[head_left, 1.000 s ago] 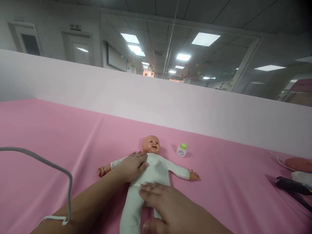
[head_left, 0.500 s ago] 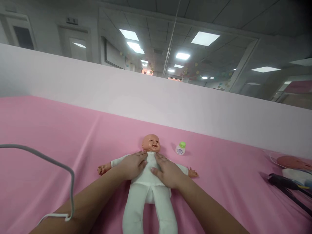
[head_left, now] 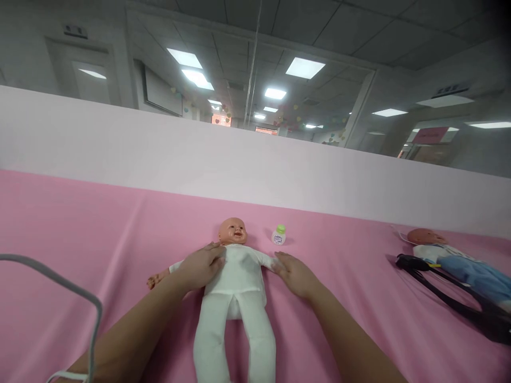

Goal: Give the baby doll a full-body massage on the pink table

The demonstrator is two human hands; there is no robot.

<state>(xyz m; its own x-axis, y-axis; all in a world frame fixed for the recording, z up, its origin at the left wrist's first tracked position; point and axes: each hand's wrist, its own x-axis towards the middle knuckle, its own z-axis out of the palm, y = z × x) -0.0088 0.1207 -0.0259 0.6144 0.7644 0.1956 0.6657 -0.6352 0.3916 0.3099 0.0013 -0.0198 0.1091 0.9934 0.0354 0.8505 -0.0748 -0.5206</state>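
A baby doll in a white top and white trousers lies on its back on the pink sheet, arms spread wide. My left hand rests flat with fingers extended on the doll's chest and shoulder, at the left of the picture. Over the doll's other forearm lies my right hand, its fingers stretched out and hiding the doll's hand. Just beyond that arm stands a small clear bottle with a green cap and a printed label.
Off to the right lies a second doll in white and blue clothes, with a black strap-like object before it. A grey cable hangs at the left near my forearm. A low white wall borders the far side.
My right hand has slid from the doll's chest outward along its arm to the forearm. My left hand stays on the chest. The view has turned right, showing more of the second doll.
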